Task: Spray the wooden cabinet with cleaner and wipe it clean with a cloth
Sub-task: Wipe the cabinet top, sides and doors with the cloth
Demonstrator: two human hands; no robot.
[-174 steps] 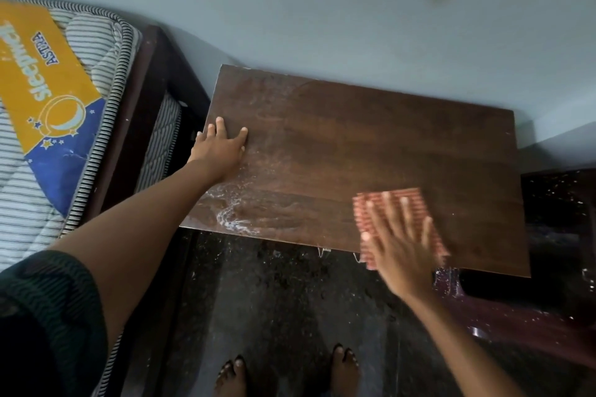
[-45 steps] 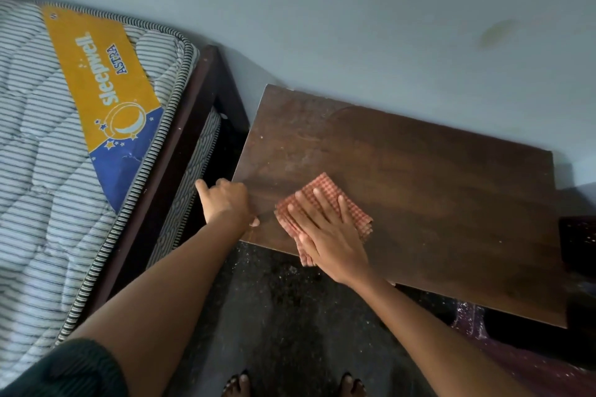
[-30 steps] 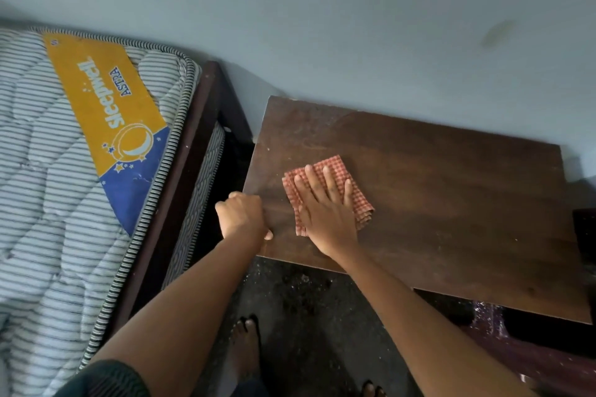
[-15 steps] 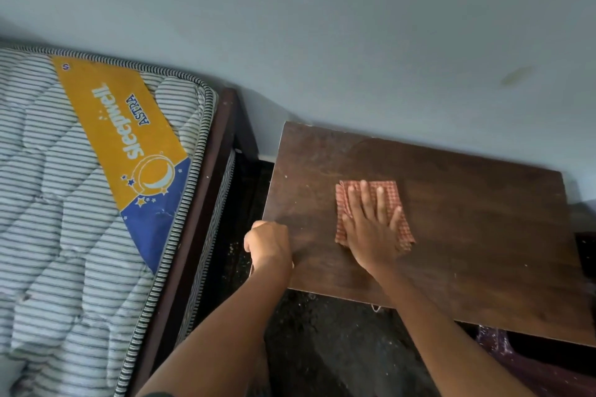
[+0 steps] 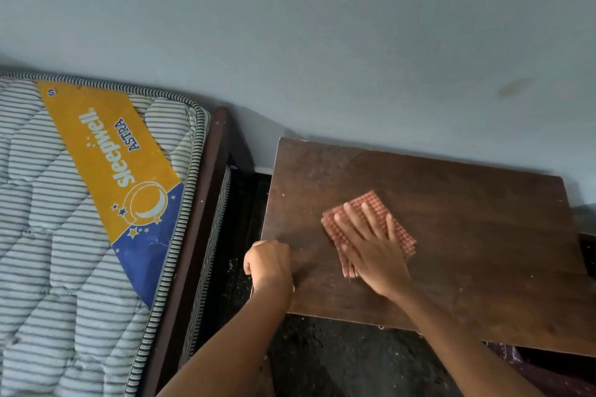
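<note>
Right hand (image 5: 371,251) lies flat, fingers straight and spread, pressing a folded red-checked cloth (image 5: 371,199) onto the top of the wooden cabinet (image 5: 467,235), left of the top's centre and toward its near edge. Left hand (image 5: 269,263) sits with fingers curled at the near-left corner of the same top, straddling its left edge; whether it clasps that edge cannot be told. The cabinet stands against the pale blue wall (image 5: 322,42) on a dark speckled floor (image 5: 338,358), with a dark bed frame (image 5: 200,235) and striped Sleepwell mattress (image 5: 64,235) to its left.
</note>
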